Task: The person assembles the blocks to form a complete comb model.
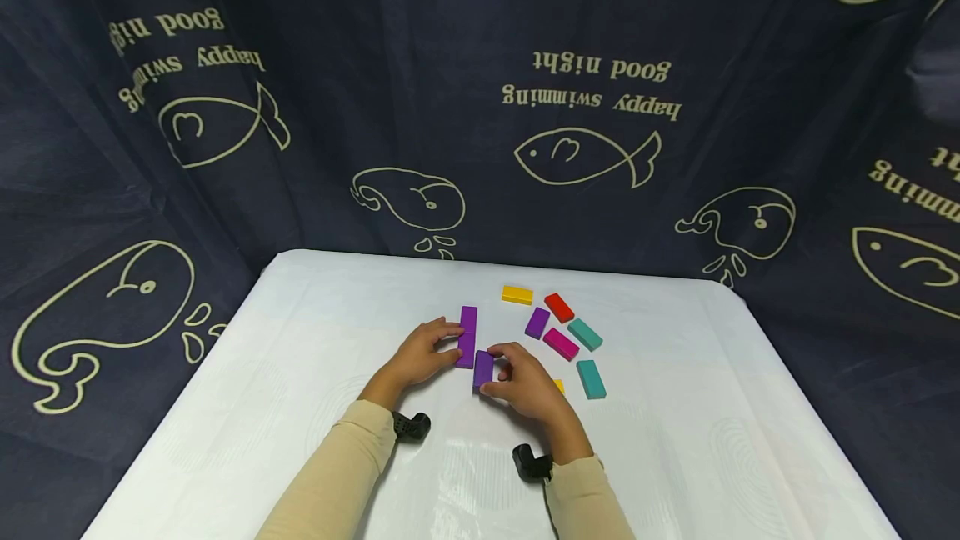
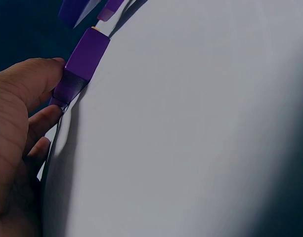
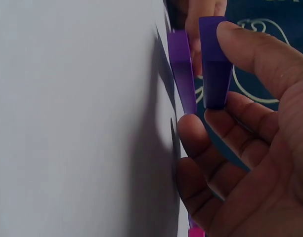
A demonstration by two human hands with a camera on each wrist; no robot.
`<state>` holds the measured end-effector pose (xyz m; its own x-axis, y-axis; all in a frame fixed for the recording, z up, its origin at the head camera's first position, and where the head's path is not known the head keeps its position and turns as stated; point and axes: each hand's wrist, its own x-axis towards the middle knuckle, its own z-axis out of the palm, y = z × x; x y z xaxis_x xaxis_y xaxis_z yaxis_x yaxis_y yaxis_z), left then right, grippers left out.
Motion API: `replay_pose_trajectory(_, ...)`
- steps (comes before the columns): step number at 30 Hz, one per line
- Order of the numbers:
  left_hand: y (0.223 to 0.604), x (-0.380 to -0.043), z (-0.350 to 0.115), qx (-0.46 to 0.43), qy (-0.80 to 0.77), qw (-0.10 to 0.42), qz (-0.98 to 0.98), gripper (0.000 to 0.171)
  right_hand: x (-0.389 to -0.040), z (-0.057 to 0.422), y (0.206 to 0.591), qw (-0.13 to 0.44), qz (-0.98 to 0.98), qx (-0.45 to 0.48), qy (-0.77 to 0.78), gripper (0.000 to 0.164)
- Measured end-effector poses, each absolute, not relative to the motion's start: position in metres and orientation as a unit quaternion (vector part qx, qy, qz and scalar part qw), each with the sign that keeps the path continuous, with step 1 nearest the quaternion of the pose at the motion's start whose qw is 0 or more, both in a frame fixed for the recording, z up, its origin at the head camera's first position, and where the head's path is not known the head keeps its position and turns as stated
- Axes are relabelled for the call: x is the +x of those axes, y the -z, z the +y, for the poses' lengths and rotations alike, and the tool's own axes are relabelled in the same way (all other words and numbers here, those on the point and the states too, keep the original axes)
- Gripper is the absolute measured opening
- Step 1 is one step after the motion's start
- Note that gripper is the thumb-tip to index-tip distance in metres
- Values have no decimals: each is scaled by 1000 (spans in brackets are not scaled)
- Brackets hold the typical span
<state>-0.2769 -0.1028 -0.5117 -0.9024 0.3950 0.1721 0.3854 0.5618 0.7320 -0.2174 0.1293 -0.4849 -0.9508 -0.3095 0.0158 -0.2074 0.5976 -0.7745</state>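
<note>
Two purple rectangular blocks lie end to end on the white table: a farther purple block (image 1: 468, 319) and a nearer purple block (image 1: 466, 352). Along their left side, my left hand (image 1: 422, 354) touches them with thumb and fingertips, its fingers loosely bent. My right hand (image 1: 527, 386) pinches another, darker purple block (image 1: 483, 369) between thumb and fingers, just right of the row's near end. In the right wrist view, this held block (image 3: 214, 59) appears raised off the table, and a purple block (image 3: 181, 59) of the row stands beside it.
Right of the hands lie several loose blocks: yellow (image 1: 517, 295), red (image 1: 558, 307), purple (image 1: 537, 322), magenta (image 1: 561, 343) and two teal ones, one a teal block (image 1: 591, 379) nearer me. Another yellow block (image 1: 559, 386) is partly hidden by my right hand. A dark patterned curtain (image 1: 480, 107) hangs behind the table.
</note>
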Motion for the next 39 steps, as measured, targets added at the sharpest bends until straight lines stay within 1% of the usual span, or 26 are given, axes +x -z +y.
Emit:
replay_pose_trajectory(7, 514, -278, -104, 233, -404, -10, 885, 39, -210, 115, 487, 72, 889, -149, 427, 55)
replay_pose_trajectory(16, 514, -278, -105, 237, -392, -6, 889, 40, -203, 101, 492, 55, 897, -180, 400, 57)
replay_pose_trajectory(25, 513, -278, -104, 236, -396, -5, 887, 40, -202, 96, 496, 49, 909, -180, 373, 58)
replay_pose_trajectory(39, 515, -279, -104, 234, -396, -9, 888, 40, -203, 95, 497, 44, 909, -159, 383, 57)
